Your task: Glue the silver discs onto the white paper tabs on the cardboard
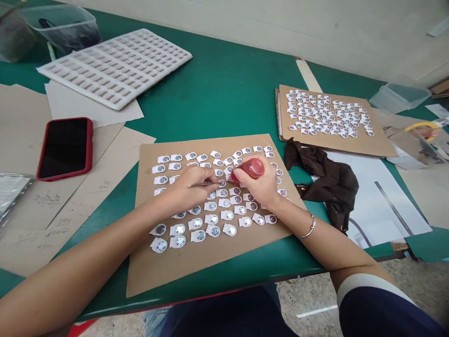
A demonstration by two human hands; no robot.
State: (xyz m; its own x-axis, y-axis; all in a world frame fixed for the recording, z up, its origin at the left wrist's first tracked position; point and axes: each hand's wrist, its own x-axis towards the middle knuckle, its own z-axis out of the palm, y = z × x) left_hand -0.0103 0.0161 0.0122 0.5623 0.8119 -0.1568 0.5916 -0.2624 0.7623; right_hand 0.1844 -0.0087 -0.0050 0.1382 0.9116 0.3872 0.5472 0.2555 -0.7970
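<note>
My right hand (261,182) is wrapped round a small red squeeze bottle (253,168), tilted with its narrow end toward the left. My left hand (194,187) pinches a thin metal tool that looks like tweezers (201,184), its tip by one small round piece. Both hands are over a brown cardboard sheet (154,271). Rows of round metallic pieces on white tabs (213,230) lie on it, several partly hidden under my hands. Some centres look silvery, others dark.
A second cardboard sheet with similar pieces (377,145) lies back right, beside a dark brown cloth (329,182). On the left are a red-cased phone (65,147), a white slotted tray (119,100) and a clear plastic box (66,28). The green table's front edge (210,297) is near me.
</note>
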